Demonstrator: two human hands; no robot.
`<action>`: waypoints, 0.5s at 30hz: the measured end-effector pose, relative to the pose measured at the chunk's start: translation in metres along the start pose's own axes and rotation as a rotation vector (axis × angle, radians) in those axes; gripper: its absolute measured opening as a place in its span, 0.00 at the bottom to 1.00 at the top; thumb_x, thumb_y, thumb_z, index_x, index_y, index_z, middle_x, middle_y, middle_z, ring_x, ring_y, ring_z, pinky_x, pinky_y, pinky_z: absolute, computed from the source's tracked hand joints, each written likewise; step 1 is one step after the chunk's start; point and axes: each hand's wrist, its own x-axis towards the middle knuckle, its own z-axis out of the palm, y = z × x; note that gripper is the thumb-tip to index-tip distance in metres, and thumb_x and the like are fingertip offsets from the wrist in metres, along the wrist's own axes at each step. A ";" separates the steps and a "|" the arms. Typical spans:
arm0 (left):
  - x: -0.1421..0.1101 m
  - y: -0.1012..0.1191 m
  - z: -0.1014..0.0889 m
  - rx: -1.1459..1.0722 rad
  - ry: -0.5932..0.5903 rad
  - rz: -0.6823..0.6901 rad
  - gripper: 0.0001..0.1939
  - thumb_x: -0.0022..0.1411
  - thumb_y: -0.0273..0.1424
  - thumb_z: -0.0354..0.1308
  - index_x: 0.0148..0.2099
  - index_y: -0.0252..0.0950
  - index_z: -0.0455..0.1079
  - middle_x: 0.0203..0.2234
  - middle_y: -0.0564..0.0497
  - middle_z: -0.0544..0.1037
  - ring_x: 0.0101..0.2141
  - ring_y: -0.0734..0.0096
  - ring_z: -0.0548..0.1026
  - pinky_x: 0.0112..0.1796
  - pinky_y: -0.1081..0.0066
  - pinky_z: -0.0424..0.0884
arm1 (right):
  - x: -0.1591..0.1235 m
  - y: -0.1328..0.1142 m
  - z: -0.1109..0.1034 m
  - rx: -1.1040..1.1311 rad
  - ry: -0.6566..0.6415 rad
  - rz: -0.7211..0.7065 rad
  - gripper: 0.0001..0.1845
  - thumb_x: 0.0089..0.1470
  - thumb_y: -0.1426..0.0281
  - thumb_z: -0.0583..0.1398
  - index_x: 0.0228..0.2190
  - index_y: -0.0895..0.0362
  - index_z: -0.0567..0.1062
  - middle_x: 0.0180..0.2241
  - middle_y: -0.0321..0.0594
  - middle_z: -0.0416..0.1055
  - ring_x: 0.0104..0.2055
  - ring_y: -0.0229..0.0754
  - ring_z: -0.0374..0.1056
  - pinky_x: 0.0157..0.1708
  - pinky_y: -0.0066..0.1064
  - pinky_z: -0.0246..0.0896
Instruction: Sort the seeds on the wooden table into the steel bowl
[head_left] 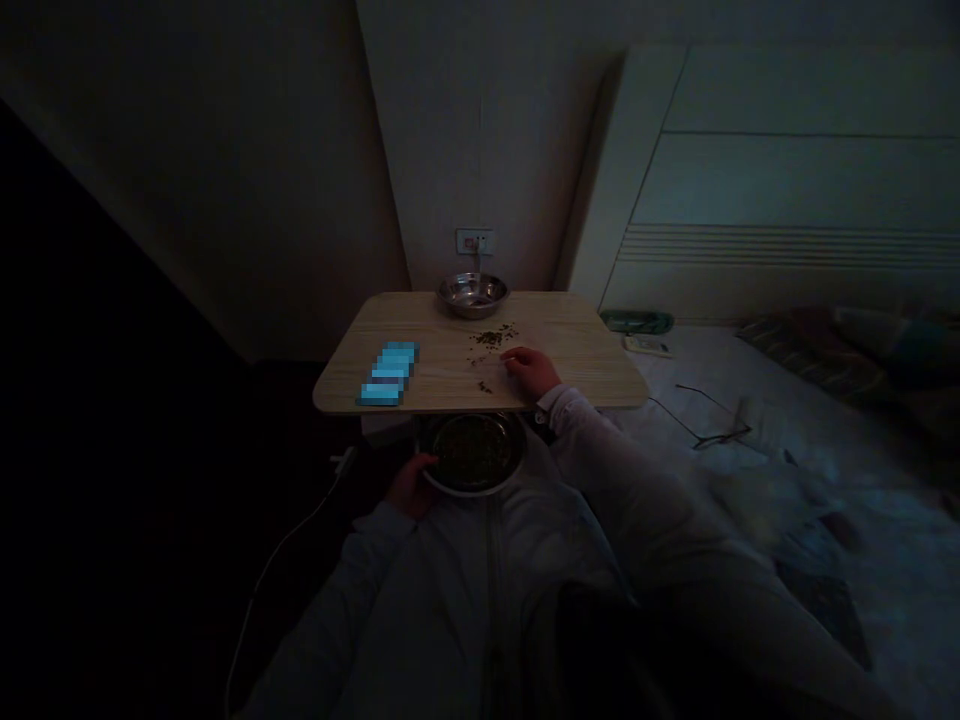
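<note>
On the light wooden table [442, 385], my right hand [531, 372] rests with its fingers drawn together beside small greenish-brown grains [491, 338]. The room is too dark to tell what, if anything, lies between its fingertips. More grains are scattered left of and below the fingertips. My left hand [412, 487] grips the left rim of a wide bowl [474, 492] on my lap, its thumb over the edge. Dark greenish contents fill this bowl, too dim to name surely. A shiny metal bowl [472, 297] stands at the table's back edge.
A lit phone [388, 374] lies on the table's left side. Behind is a wall socket [475, 241] with a plug. To the right, eyeglasses [721, 437] and a pale remote control [648, 346] lie on the bed [750, 500]. A white cable [281, 545] hangs at left.
</note>
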 end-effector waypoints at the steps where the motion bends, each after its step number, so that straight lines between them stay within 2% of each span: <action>1: -0.001 0.000 0.001 -0.003 -0.002 -0.004 0.18 0.52 0.17 0.51 0.43 0.30 0.75 0.29 0.45 0.83 0.36 0.57 0.81 0.38 0.61 0.78 | 0.000 0.003 -0.002 0.002 0.022 0.004 0.13 0.43 0.72 0.56 0.32 0.58 0.78 0.18 0.31 0.67 0.25 0.36 0.63 0.32 0.29 0.58; 5: -0.004 0.002 0.004 -0.001 0.024 -0.033 0.18 0.51 0.17 0.51 0.43 0.32 0.75 0.29 0.46 0.83 0.36 0.57 0.81 0.37 0.60 0.78 | -0.002 0.009 -0.006 -0.044 0.048 0.001 0.12 0.43 0.71 0.56 0.30 0.57 0.77 0.18 0.31 0.66 0.24 0.36 0.61 0.31 0.29 0.57; 15: -0.006 0.001 0.005 -0.020 0.031 -0.006 0.16 0.53 0.16 0.50 0.40 0.30 0.75 0.28 0.45 0.83 0.36 0.59 0.81 0.38 0.63 0.77 | -0.014 -0.005 0.003 -0.049 -0.088 -0.022 0.13 0.44 0.72 0.57 0.32 0.58 0.78 0.20 0.31 0.67 0.25 0.35 0.60 0.29 0.28 0.55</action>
